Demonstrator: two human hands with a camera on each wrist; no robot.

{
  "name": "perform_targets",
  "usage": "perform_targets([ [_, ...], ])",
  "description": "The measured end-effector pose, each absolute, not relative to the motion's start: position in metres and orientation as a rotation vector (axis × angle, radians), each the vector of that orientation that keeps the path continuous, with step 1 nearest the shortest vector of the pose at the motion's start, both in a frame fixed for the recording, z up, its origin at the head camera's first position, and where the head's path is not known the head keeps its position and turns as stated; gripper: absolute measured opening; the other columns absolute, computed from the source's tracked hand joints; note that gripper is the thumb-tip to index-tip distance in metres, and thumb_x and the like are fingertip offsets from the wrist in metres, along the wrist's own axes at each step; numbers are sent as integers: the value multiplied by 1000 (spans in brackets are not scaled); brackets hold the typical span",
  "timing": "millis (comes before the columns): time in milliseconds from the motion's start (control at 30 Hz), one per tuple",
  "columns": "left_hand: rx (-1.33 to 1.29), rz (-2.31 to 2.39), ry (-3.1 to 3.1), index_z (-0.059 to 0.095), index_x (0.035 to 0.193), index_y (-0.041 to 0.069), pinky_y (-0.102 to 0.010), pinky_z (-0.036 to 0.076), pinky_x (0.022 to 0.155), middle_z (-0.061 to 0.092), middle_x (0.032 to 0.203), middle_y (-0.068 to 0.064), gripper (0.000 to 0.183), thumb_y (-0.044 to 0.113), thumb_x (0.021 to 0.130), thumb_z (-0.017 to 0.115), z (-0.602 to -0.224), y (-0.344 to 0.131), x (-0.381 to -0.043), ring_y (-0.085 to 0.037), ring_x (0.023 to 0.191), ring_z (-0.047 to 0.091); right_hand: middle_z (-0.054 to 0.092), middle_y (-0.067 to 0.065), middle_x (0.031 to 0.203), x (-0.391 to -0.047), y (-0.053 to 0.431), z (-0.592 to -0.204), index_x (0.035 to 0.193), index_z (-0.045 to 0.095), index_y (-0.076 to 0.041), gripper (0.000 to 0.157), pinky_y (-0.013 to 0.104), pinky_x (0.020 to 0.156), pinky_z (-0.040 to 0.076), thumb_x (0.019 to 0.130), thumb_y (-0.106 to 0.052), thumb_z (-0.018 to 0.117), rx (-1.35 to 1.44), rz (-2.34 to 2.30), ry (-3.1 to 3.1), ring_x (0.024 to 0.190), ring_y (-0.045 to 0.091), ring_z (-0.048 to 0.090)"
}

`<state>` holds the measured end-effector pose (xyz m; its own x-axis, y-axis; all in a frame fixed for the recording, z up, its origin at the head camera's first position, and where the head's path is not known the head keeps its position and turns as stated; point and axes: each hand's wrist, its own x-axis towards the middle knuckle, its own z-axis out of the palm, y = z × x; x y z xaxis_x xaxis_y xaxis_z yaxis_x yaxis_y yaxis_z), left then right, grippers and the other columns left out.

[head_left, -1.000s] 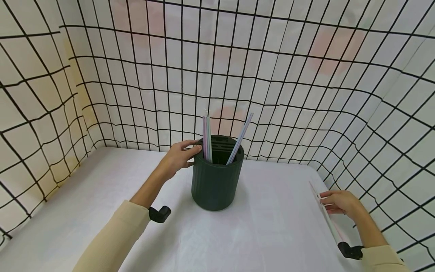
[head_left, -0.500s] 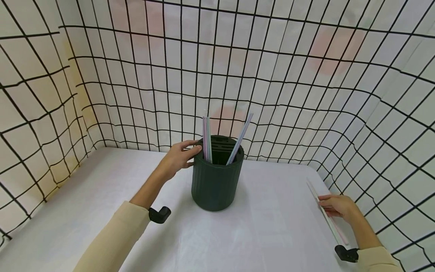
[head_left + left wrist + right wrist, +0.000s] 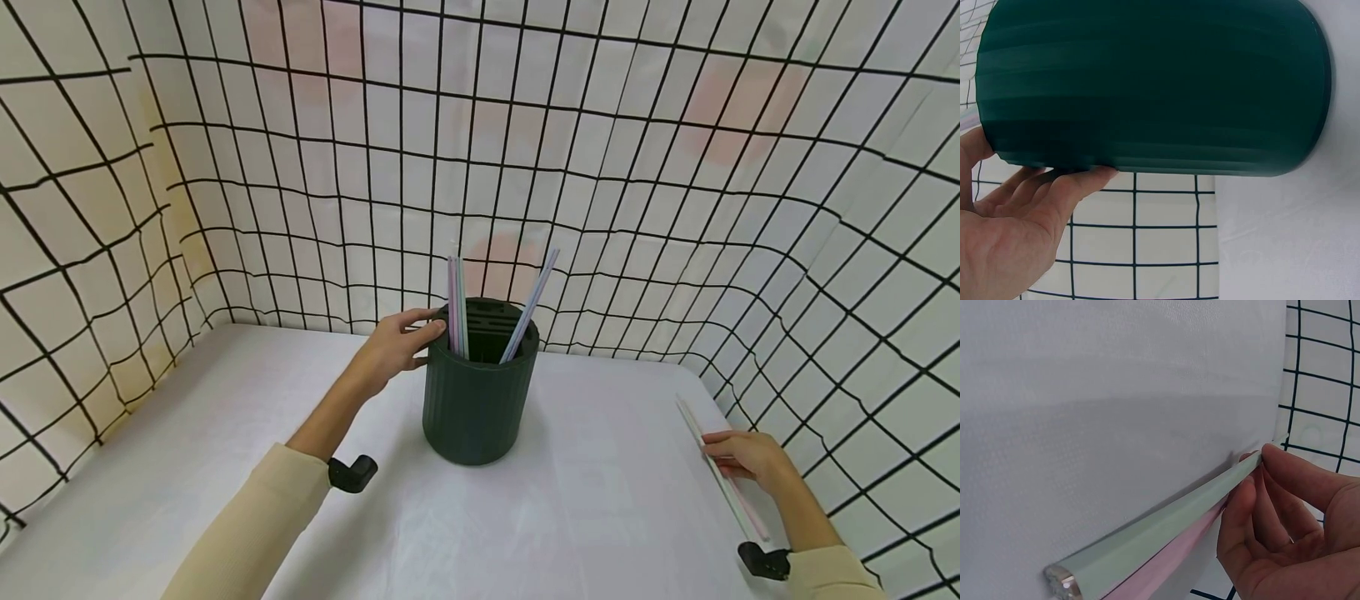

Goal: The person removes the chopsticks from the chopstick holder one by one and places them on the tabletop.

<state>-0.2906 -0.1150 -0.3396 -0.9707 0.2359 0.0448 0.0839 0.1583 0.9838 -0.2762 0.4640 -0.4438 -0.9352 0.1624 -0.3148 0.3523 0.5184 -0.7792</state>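
A black wire grid [image 3: 66, 269] borders the white tabletop [image 3: 600, 467]. The left hand [image 3: 393, 348] grips the rim of an upright, ribbed, dark green cylindrical holder [image 3: 474, 412]; slim purple and pale green sticks [image 3: 453, 304] stand inside, slim lilac-blue sticks [image 3: 532, 304] leaning rightward. Well apart, a slim pale green rod with a shiny end [image 3: 1154, 537] is pinched by the right hand [image 3: 752, 458], a slim pink rod [image 3: 1166, 569] alongside, near the grid's right side.
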Motion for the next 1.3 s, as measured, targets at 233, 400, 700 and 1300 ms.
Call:
perform_targets([
  [233, 322, 1932, 2308, 47, 152, 12, -50, 50, 109, 57, 146, -15, 56, 37, 103, 60, -340, -116, -291, -31, 131, 60, 73, -8, 84, -276, 462, -444, 120, 69, 9, 37, 24, 64, 60, 91, -13, 75, 460, -1403, 2543, 73, 10, 65],
  [400, 317, 1933, 2310, 47, 152, 12, -49, 50, 108, 57, 146, -15, 56, 37, 103, 60, -340, -115, -291, -31, 131, 60, 72, -8, 82, -276, 463, -444, 117, 70, 10, 34, 23, 62, 58, 91, -11, 74, 480, -1446, 2537, 68, 9, 64],
  [700, 318, 1932, 2306, 47, 152, 12, -49, 50, 108, 57, 146, -14, 57, 38, 103, 60, -340, -115, -290, -31, 131, 60, 73, -8, 82, -274, 468, -444, 114, 72, 9, 28, 21, 63, 58, 93, -8, 70, 476, -1495, 2515, 70, 5, 64],
  [1300, 312, 1931, 2313, 47, 152, 12, -50, 49, 109, 57, 146, -15, 57, 38, 103, 59, -340, -114, -291, -31, 131, 60, 73, -10, 101, -285, 381, -371, 137, 57, 8, 52, 22, 84, 62, 100, -27, 67, 115, -1527, 2742, 90, 3, 74],
])
